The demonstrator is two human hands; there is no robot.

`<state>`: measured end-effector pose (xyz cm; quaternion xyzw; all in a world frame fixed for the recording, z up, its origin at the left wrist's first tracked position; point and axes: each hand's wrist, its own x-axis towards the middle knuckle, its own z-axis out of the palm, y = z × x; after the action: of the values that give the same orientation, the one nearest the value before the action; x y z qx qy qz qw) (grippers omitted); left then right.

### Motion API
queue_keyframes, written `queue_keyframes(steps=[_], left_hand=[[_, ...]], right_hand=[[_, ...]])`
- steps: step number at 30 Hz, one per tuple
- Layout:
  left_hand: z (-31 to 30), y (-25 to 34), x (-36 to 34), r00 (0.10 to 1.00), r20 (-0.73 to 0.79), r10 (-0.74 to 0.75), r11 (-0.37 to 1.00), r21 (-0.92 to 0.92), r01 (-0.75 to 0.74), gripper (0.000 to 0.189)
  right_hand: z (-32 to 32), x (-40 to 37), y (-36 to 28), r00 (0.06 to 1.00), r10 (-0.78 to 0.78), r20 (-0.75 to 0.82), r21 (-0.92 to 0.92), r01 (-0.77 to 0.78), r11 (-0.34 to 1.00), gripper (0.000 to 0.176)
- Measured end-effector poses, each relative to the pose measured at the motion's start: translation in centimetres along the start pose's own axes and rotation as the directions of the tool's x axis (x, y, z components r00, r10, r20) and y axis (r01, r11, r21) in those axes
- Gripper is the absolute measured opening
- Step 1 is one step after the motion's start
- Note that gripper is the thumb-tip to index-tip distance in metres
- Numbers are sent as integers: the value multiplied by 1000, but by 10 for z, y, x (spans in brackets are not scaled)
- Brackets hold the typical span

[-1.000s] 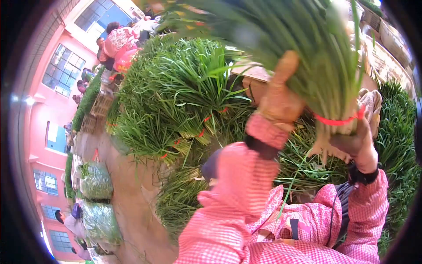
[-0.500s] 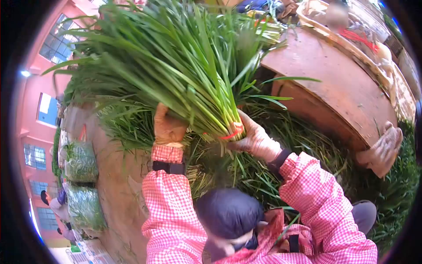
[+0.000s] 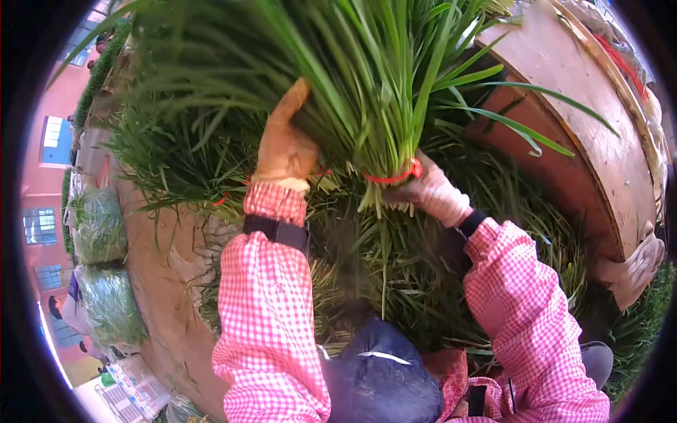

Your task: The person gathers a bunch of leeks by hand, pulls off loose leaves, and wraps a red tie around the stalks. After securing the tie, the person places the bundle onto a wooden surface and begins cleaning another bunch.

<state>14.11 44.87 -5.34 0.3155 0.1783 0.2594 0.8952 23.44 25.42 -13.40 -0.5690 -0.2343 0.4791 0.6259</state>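
A large bunch of garlic chives (image 3: 384, 106), its long flat green leaves fanning upward, is bound near the stem ends by a red band (image 3: 395, 175). My right hand (image 3: 434, 194), gloved, grips the stem base at the band from the right. My left hand (image 3: 288, 148), in a stained glove, supports the bunch from the left; one digit lies up along the leaves and its other fingers are partly hidden. Below and behind the bunch lie loose chives (image 3: 486, 204). Another red band (image 3: 221, 199) shows among the leaves at left.
A curved-looking wooden board (image 3: 578, 106) stands at right, with a cloth (image 3: 631, 271) at its near corner. Clear bags of greens (image 3: 113, 303) line the left side, next to the brown floor (image 3: 159, 282). My knee (image 3: 391, 374) is below.
The bunch has turned more upright, its banded stem end shifting slightly right, and now sits closer to the camera. Both hands stay on it. The view has shifted too.
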Motion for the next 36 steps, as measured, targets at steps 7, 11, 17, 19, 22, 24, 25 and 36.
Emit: queue_keyframes(steps=[7, 11, 17, 19, 22, 24, 25, 36], left_hand=[[-52, -31, 9, 893, -435, 116, 803, 570, 173, 58], [-64, -30, 8, 917, -379, 124, 808, 575, 128, 54], [-44, -23, 2, 872, -437, 222, 834, 548, 62, 49], [-34, -18, -2, 879, -415, 234, 835, 549, 37, 49], [-27, -17, 18, 922, -241, 303, 543, 838, 41, 59], [-48, -16, 39, 972, -130, 196, 222, 971, 85, 64], [-54, -15, 40, 980, -123, 155, 179, 979, 95, 65], [-120, 23, -315, 628, -747, 219, 844, 467, 263, 48]], right_hand=[[-44, 103, 114, 940, 283, -190, -757, -324, 567, 88], [-46, 105, 121, 902, 339, -267, -716, -421, 557, 75], [1, 82, 70, 896, -291, -335, -597, 37, 801, 55], [0, 75, 54, 858, -467, -215, -712, 190, 676, 57], [-8, 94, 62, 901, -401, -168, -824, 95, 559, 56], [0, 93, 51, 934, -308, -178, -641, 128, 757, 51], [3, 96, 46, 947, -267, -175, -451, 164, 877, 47], [-79, 93, 117, 990, -138, -6, -981, 21, 195, 24]])
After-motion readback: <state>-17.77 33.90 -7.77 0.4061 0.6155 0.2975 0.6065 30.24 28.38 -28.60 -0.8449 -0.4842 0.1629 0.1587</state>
